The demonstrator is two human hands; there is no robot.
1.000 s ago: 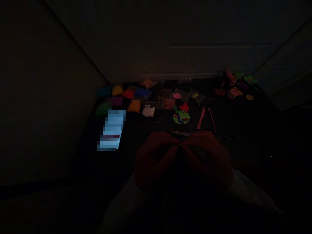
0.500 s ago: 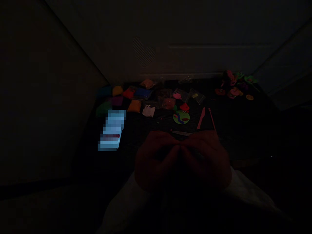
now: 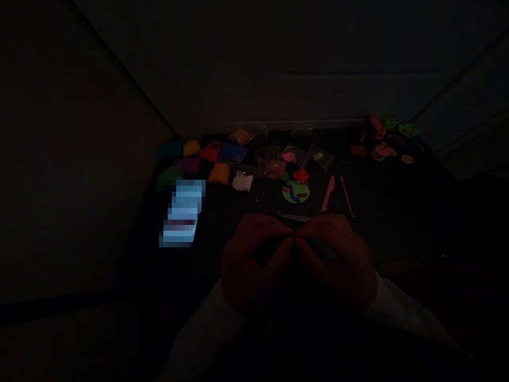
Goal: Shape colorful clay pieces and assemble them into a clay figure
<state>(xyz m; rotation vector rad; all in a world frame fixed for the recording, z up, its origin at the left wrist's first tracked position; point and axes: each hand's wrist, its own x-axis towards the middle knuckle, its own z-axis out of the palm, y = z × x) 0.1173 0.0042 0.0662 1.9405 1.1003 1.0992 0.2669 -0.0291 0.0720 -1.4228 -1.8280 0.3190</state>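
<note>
In dim light, my left hand (image 3: 252, 260) and my right hand (image 3: 338, 260) meet at the fingertips above the front of the dark table. Thumb and forefinger are pinched together on each hand. Whatever lies between the fingertips is too small and dark to make out. Just beyond the fingers rests a pale thin tool (image 3: 294, 216), partly covered by my right hand. Farther back sits a round green clay disc (image 3: 296, 192) with blue and red pieces on it. A pink plastic knife (image 3: 328, 192) and a thin pink stick tool (image 3: 347, 197) lie beyond my right hand.
Bags of coloured clay, among them an orange one (image 3: 219, 173) and a white one (image 3: 243, 182), line the back left. A lit phone (image 3: 183, 213), blurred out, lies at the left. Colourful clay figures (image 3: 382, 138) stand at the back right. Behind rises a pale panel (image 3: 338, 95).
My right hand has shifted slightly, showing more of the thin pink stick tool. Both hands stay pinched together at the fingertips. The objects on the table have not moved.
</note>
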